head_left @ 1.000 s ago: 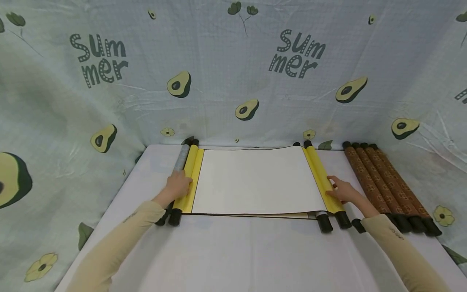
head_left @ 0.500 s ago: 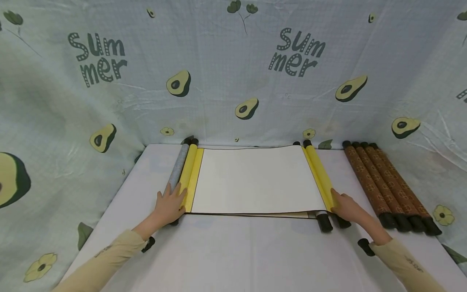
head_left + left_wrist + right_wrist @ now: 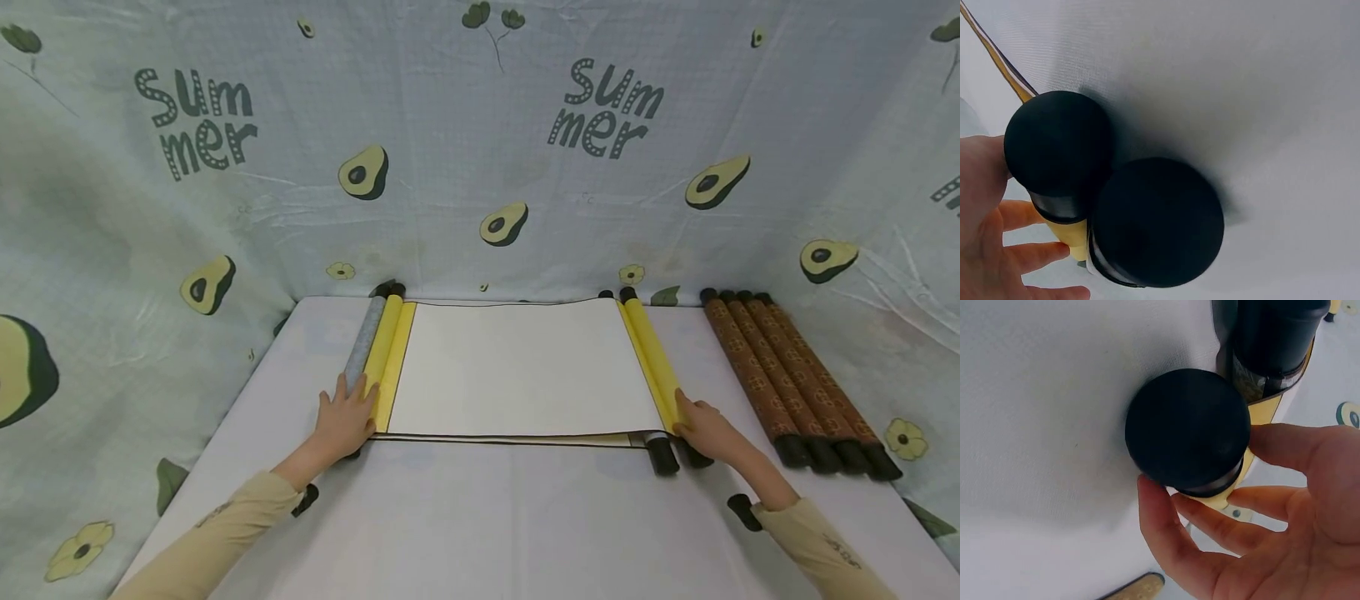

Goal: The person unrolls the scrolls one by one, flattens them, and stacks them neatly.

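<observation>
Brown scrolls (image 3: 787,375) crowding right side

"Summer" on backdrop cloth (image 3: 480,208)

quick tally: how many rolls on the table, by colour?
Yellow rolls, at the two ends of the open scroll: 2
Grey roll, beside the left yellow one: 1
Brown patterned rolls, side by side at the right: 4
A further roll under the right yellow one shows only its black cap, colour unclear: 1
Total: 8
</observation>
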Motion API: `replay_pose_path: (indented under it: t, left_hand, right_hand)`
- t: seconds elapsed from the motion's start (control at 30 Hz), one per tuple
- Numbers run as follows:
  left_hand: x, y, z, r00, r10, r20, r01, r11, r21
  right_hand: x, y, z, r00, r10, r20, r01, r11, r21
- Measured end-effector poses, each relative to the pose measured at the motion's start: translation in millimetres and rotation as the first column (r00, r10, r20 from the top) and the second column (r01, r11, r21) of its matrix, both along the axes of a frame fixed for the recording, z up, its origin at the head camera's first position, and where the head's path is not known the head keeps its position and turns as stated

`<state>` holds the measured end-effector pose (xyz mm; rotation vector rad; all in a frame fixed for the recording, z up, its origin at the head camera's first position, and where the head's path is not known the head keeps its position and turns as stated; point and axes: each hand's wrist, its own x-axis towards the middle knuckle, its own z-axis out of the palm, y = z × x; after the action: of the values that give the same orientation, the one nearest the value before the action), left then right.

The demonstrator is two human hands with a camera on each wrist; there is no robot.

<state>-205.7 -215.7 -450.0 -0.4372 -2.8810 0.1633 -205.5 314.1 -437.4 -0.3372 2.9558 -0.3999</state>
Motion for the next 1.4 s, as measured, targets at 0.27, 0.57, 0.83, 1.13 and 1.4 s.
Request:
replay_pose_path:
  t: [0.27, 0.57, 0.83, 1.13, 1.4]
  left_hand:
    - [4.4, 2.9, -0.3, 1.000, -0.006, 0.007, 0.005, 1.000, 0.028]
    - [7.5, 11.3, 2.3, 1.000, -0.013, 0.020, 0.012, 0.998, 0.061]
    - [8.6, 24.8, 8.5, 0.997, -0.071, -0.042, 0.075, 0.989, 0.127]
    - [5.2, 42.4, 10.7, 0.953, -0.201, -0.227, 0.234, 0.963, 0.131]
    - [11.0, 60.7, 11.7, 0.892, -0.362, -0.270, 0.413, 0.897, 0.159]
  right_hand:
    - [3.3, 10.5, 5.3, 0.997, -0.073, 0.002, 0.073, 0.997, 0.011]
    - [-0.9, 50.0, 3.6, 0.981, -0.175, -0.082, 0.182, 0.980, 0.084]
    - [-10.2, 74.7, 3.9, 0.955, -0.286, -0.084, 0.295, 0.948, 0.119]
    - [-23.6, 88.6, 4.3, 0.934, -0.350, -0.073, 0.357, 0.915, 0.187]
    - [-28.2, 97.2, -3.4, 0.918, -0.383, -0.106, 0.396, 0.899, 0.185]
